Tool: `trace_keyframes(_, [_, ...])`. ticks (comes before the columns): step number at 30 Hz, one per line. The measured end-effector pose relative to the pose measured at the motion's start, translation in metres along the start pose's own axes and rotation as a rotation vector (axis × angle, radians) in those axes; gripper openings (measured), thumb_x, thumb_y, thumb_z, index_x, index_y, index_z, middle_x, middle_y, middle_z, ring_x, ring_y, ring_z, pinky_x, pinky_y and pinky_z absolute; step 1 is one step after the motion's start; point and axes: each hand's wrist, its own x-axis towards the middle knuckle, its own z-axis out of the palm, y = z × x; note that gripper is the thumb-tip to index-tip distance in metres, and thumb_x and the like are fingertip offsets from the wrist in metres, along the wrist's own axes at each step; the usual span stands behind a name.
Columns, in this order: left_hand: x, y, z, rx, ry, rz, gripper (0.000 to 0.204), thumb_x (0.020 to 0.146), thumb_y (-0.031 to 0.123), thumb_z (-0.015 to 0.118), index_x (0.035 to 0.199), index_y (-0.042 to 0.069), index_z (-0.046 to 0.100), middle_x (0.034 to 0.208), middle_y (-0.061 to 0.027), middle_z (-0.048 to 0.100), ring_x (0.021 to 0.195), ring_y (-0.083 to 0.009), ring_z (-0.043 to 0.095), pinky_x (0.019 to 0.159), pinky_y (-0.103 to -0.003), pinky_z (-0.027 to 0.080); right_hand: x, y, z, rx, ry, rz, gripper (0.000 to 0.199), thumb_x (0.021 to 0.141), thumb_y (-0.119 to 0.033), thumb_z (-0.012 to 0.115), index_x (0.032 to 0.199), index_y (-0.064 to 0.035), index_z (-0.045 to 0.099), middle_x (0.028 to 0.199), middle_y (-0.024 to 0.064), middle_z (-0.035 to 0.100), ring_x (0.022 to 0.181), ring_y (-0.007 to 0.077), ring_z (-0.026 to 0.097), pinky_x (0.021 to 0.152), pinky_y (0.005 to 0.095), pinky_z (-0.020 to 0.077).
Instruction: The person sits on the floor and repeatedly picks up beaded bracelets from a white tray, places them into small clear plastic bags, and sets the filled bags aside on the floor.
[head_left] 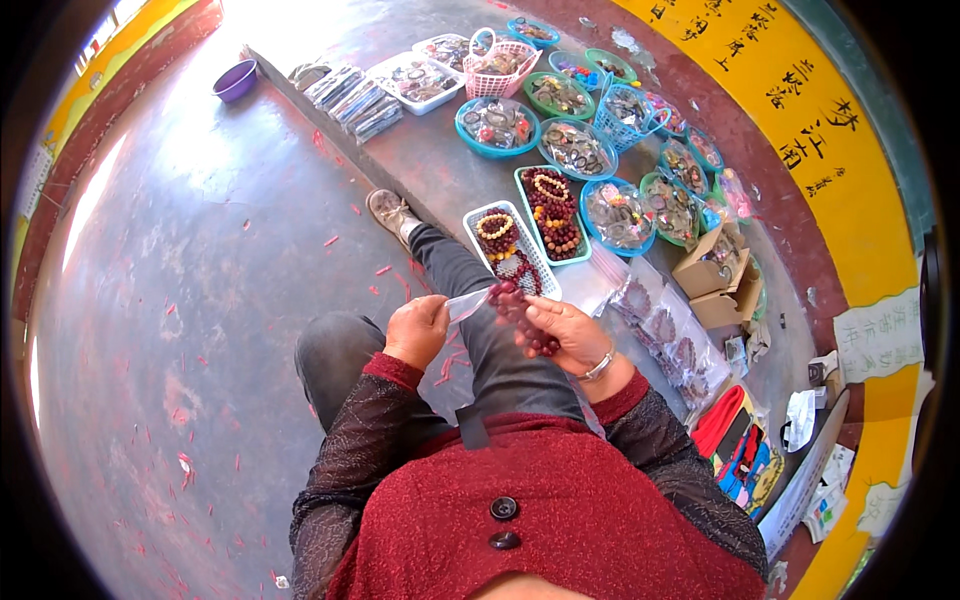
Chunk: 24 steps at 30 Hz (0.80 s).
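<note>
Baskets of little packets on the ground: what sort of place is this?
Perhaps a jewellery workroom or storeroom: dark red beads in the right hand, bracelets piled nearby, and a round blue basket of bagged items.

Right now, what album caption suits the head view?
Left hand holds clear plastic, right hand holds dark red beads, near a white basket.

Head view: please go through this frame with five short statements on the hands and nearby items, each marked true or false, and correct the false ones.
1. The right hand holds a dark red bead strand. True.
2. The left hand is empty. False: it grips clear plastic.
3. The silver bracelet is worn on the left. False: it is on the right wrist.
4. The white rectangular basket holds beads. True.
5. The purple basin lies farther left than that basket. True.
</note>
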Motion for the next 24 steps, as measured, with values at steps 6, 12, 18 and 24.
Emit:
trace_keyframes(6, [0.000, -0.008, 0.005, -0.024, -0.039, 0.036, 0.017, 0.082, 0.018, 0.057, 0.090, 0.006, 0.066, 0.078, -0.0157, 0.064, 0.076, -0.0330, 0.062, 0.067, -0.041, 0.048, 0.030, 0.012, 0.009, -0.760, 0.044, -0.410, 0.025, 0.085, -0.011, 0.060, 0.108, -0.0014, 0.062, 0.100, 0.0088, 0.064, 0.078, 0.0125, 0.060, 0.068, 0.0248, 0.0469])
trace_keyframes(12, [0.000, -0.004, 0.005, -0.056, -0.137, 0.063, 0.017, 0.081, 0.015, 0.056, 0.090, 0.005, 0.066, 0.077, -0.0176, 0.062, 0.074, -0.0340, 0.062, 0.064, -0.041, 0.048, 0.045, 0.017, 0.013, -1.374, 0.130, -0.710, 0.023, 0.078, -0.008, 0.063, 0.100, -0.0030, 0.064, 0.094, 0.0127, 0.062, 0.081, 0.0276, 0.061, 0.072, 0.0328, 0.0492])
trace_keyframes(18, [0.000, -0.006, 0.005, -0.101, -0.143, 0.082, 0.018, 0.082, 0.012, 0.054, 0.093, 0.004, 0.065, 0.077, -0.0199, 0.062, 0.073, -0.0346, 0.062, 0.063, -0.040, 0.049, 0.050, 0.016, 0.006, -1.587, 0.079, -0.744, 0.020, 0.076, -0.011, 0.062, 0.095, -0.0067, 0.064, 0.086, 0.0102, 0.060, 0.079, 0.0286, 0.059, 0.070, 0.0368, 0.0477])
trace_keyframes(24, [0.000, -0.002, 0.003, -0.210, -0.178, 0.044, 0.019, 0.083, 0.013, 0.054, 0.096, 0.004, 0.065, 0.077, -0.0202, 0.061, 0.072, -0.0359, 0.061, 0.062, -0.040, 0.048, 0.055, 0.016, 0.007, -1.751, 0.072, -0.655, 0.014, 0.075, -0.013, 0.062, 0.087, -0.0072, 0.059, 0.083, 0.0103, 0.057, 0.077, 0.0297, 0.058, 0.068, 0.0384, 0.0482])
